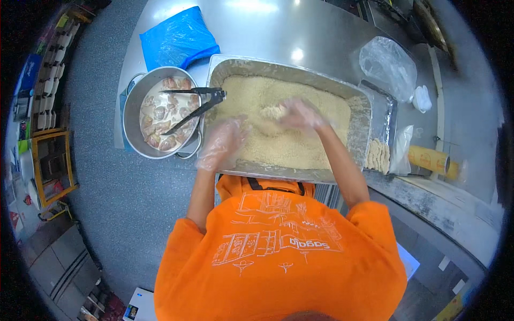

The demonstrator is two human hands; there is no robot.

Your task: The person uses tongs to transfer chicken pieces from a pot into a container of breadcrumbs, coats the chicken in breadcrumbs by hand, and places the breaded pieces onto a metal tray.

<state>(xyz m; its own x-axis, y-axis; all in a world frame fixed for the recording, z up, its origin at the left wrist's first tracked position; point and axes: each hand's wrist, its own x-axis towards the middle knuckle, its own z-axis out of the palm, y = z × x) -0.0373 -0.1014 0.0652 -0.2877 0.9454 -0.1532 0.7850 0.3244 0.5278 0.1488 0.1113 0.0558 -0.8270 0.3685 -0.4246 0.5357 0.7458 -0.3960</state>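
Note:
A large rectangular metal pan (291,175) holds a bed of pale breading crumbs (289,150). My right hand (303,114), in a clear plastic glove, has its fingers on a crumb-coated piece of food (273,112) above the crumbs. My left hand (225,140), gloved too and blurred, hovers over the left part of the pan; whether it holds anything cannot be told. To the left stands a round metal pot (132,134) with raw meat pieces (160,113) in white liquid. Black tongs (204,105) lie spread across the pot's rim and the pan's left edge.
A blue plastic bag (178,40) lies behind the pot on the steel table. On the right, a metal tray (391,116) holds several coated pieces (377,155). Near it are a clear plastic bag (387,66), a small white bundle (422,98) and a yellow roll (427,159).

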